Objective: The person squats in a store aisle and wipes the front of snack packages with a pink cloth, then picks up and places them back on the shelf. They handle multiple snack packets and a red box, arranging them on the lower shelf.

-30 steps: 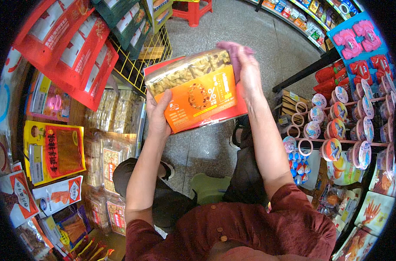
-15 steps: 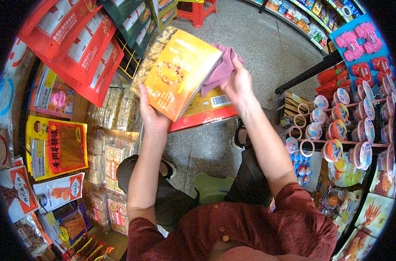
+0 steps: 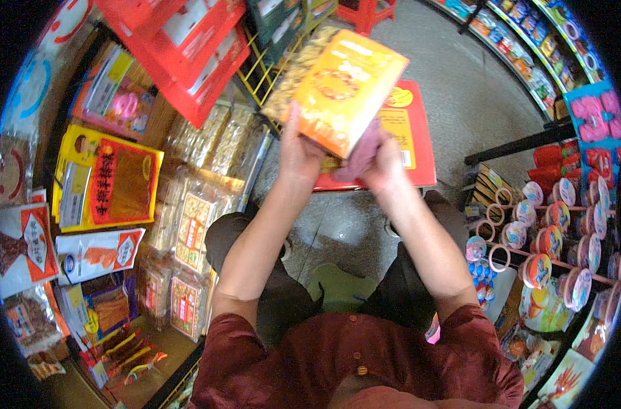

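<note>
In front of me I hold up an orange snack package with a clear side, through which light-brown pieces show. My left hand grips its lower left edge, thumb across the front. My right hand is closed around a crumpled purple cloth at the package's lower right side. Directly behind and below the package is a red and yellow carton, partly covered by it and by my hands.
Shelves on the left carry clear packs of snacks and hanging bags, among them a yellow bag. Red bags hang at the upper left. Round tubs on rods crowd the right. A red stool stands farther off.
The package now sits farther right in view. My right hand and the cloth have moved from its upper right side down to its lower right, uncovering more of the red carton.
</note>
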Demonstrator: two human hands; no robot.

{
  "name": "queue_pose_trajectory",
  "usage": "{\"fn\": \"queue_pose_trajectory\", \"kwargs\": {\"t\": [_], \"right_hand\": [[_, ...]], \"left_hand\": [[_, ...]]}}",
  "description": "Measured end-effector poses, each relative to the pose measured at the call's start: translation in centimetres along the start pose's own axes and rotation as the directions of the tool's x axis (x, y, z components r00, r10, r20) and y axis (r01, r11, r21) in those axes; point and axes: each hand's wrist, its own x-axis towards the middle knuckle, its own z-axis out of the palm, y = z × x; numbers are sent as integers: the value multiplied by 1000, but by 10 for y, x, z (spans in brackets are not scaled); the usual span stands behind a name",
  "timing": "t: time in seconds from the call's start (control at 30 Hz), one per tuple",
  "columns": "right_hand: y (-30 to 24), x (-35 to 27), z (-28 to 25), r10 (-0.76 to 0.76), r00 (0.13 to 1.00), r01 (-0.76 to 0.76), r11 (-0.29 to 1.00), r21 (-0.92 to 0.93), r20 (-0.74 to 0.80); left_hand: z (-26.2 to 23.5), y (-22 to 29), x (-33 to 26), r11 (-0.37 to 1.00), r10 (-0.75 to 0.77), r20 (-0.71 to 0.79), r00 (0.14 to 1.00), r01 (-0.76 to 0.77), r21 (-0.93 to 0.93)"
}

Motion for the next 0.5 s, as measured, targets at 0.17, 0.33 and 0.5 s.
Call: {"fn": "queue_pose_trajectory", "kwargs": {"t": [0.17, 0.33, 0.5], "right_hand": [[-47, 1, 7, -87, 994, 86, 996, -10, -72], [-83, 13, 2, -99, 984, 98, 995, -10, -145], [-107, 26, -22, -269, 963, 265, 950, 163, 2]], "left_hand": [[-2, 4, -6, 992, -124, 141, 982, 120, 35], [-8, 14, -4, 975, -199, 146, 969, 182, 125], [-18, 17, -1, 934, -298, 47, 953, 282, 219]]}}
